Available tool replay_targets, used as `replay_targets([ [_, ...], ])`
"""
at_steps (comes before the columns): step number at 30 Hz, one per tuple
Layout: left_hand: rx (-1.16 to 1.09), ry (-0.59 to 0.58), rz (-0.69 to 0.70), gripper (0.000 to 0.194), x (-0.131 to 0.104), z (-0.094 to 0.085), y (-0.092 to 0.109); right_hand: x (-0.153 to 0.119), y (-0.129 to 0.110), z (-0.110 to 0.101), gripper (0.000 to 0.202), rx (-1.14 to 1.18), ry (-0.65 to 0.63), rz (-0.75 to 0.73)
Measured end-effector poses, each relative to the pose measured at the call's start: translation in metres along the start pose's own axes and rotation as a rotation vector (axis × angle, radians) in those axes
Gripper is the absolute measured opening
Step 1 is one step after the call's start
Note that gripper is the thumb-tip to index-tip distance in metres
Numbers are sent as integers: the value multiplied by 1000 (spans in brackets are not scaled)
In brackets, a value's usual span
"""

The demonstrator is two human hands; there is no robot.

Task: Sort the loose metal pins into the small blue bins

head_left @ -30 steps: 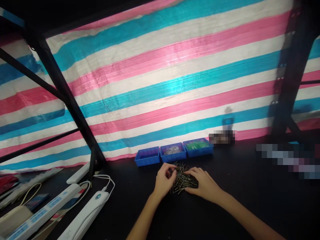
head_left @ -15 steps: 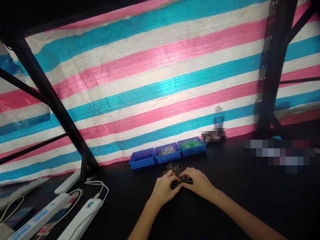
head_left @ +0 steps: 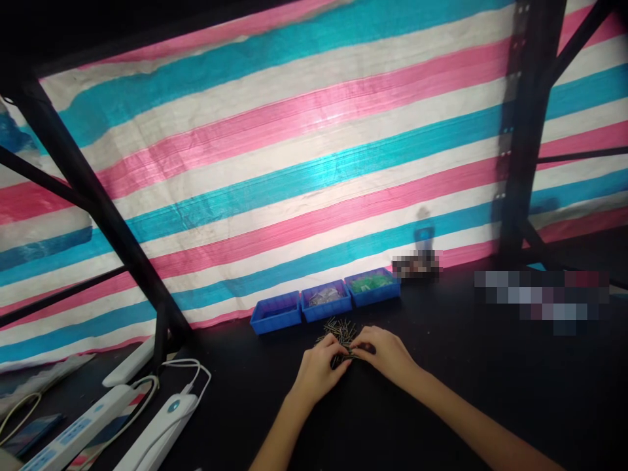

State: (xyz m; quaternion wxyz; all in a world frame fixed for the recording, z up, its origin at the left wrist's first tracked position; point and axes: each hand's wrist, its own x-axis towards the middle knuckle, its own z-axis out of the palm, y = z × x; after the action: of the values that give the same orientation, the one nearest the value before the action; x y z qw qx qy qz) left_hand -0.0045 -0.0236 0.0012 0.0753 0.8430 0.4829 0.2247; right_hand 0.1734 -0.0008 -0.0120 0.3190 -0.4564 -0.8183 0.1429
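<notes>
A loose heap of thin, brass-coloured screws [head_left: 339,329] lies on the black table in front of the blue bins. They are small, and their heads cannot be made out. My left hand [head_left: 316,371] curls over the near left side of the heap, its thumb and fingertips closed around a few screws. From the right, my right hand [head_left: 385,353] pinches a few thin screws between thumb and forefinger. The fingertips of both hands almost meet, and the hands cover the near part of the heap.
Behind the heap stand three blue bins in a row: a left bin [head_left: 275,320], a middle bin [head_left: 328,311] with clear plastic pieces and a right bin [head_left: 373,294] with green pieces. White power strips [head_left: 81,425] and cables lie left. A striped sheet [head_left: 294,163] hangs behind.
The thumbs have drawn slightly apart, and a few screws now show between the fingertips. Both hands stay at the heap; the whole view has shifted a little.
</notes>
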Motion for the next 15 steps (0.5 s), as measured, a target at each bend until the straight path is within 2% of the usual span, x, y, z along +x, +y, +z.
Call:
replay_targets([
  [7, 6, 23, -35, 15, 0, -1, 3, 0, -3, -2, 15, 53, 38, 24],
  [15, -47, 30, -13, 19, -1, -1, 10, 2, -5, -1, 15, 147, 71, 77],
])
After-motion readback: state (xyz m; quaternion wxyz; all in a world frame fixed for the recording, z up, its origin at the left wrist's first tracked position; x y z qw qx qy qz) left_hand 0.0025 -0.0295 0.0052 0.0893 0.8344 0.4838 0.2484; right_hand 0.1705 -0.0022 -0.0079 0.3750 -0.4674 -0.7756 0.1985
